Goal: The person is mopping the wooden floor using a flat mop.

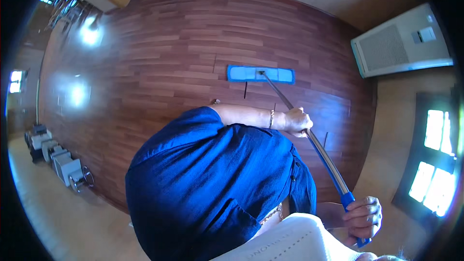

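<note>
A flat mop with a blue pad (pixel 261 74) lies on the dark wooden plank floor (pixel 169 53). Its metal pole (pixel 324 154) runs down to the right and ends in a blue grip. My left hand (pixel 297 121), with a bracelet on the wrist, is closed around the middle of the pole. Lower down, my right hand (pixel 363 217) grips the blue end of the handle. My blue shirt (pixel 212 188) fills the lower middle of the view.
A white box-shaped unit with a grille (pixel 401 43) stands by the wall at the right. Bright windows (pixel 435 159) are lower right. A row of grey metal items (pixel 58 159) lines the left wall. Light glares on the floor at the left.
</note>
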The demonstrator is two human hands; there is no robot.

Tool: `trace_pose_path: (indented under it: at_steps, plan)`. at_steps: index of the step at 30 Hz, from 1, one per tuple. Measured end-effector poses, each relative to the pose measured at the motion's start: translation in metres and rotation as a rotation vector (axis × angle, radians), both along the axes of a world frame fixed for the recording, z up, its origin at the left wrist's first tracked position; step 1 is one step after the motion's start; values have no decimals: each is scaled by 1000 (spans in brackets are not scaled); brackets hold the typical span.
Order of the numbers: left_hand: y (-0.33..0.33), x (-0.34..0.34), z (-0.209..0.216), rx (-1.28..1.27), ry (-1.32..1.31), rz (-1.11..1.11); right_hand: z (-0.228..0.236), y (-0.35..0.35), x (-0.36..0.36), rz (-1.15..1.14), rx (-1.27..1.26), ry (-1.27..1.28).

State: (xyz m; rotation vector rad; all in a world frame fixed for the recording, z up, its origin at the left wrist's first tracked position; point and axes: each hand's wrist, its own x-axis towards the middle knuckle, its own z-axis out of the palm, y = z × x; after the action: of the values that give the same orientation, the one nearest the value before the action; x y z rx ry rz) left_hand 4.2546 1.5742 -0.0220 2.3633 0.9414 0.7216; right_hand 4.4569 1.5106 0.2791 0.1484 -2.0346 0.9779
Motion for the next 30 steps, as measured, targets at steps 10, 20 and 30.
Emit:
trace_pose_path:
  at_steps: [10, 20, 30]
  plan:
    - [-37, -120, -9, -119, 102, 525, -58, 87, -68, 519, -225, 23]
    - [-62, -169, -74, -148, -25, 1002, -93, 76, -68, -21, -300, -160]
    - [-84, -163, 3, -55, -118, 861, -30, 170, -98, 505, -283, 166]
